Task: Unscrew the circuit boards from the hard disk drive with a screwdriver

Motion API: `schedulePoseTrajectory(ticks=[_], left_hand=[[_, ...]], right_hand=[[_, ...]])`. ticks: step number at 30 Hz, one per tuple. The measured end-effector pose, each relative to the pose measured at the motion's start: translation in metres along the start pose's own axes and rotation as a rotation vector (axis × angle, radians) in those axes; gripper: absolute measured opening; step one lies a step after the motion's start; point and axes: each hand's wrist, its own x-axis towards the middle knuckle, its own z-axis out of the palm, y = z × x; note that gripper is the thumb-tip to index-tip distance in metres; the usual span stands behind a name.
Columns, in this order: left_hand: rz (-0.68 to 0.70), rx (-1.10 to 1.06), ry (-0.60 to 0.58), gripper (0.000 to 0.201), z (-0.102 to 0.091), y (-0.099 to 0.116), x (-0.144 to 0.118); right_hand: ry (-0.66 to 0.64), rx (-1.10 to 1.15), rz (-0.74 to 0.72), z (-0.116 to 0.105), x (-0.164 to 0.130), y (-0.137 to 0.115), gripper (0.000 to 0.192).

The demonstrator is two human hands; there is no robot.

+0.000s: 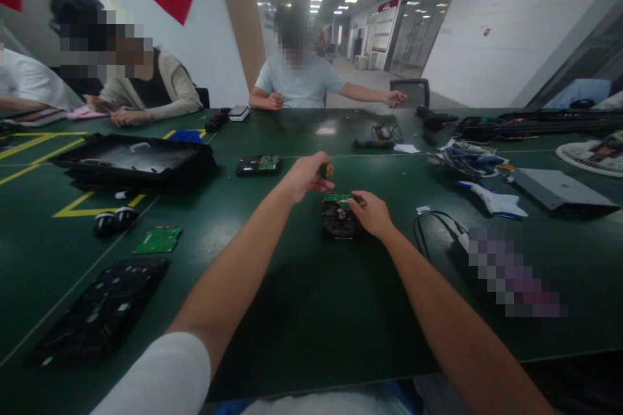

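A hard drive [338,220] with a green circuit board at its far end lies on the dark green table in front of me. My right hand [372,213] grips its far right corner between thumb and fingers. Just above and left of the drive, my left hand [310,178] is closed round what looks like a screwdriver [325,170] with a black-and-yellow handle. Its tip cannot be made out. Farther back to the left lies another hard drive [259,165], board side up.
On the left are a black tray-like casing [136,159], a loose green circuit board [158,240] and a black panel [102,308]. A power strip [506,269], a blue-and-white glove [494,200] and a grey metal box [564,188] lie right. Several people sit across the table.
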Motion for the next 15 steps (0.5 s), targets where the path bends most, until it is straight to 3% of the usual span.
schedulePoseTrajectory(ticks=[5, 12, 15], left_hand=[[0.081, 0.067, 0.108, 0.026, -0.0006, 0.0013, -0.0011], [-0.002, -0.042, -0.049, 0.024, 0.0004, 0.0023, -0.0032], [-0.005, -0.074, -0.012, 0.025, -0.0026, 0.0013, -0.0001]], right_hand=[[-0.009, -0.003, 0.000, -0.0022, -0.0009, -0.0019, 0.041], [-0.009, -0.012, -0.005, -0.0029, -0.0013, -0.0027, 0.040], [-0.009, -0.011, 0.001, -0.0026, -0.0011, -0.0019, 0.042]])
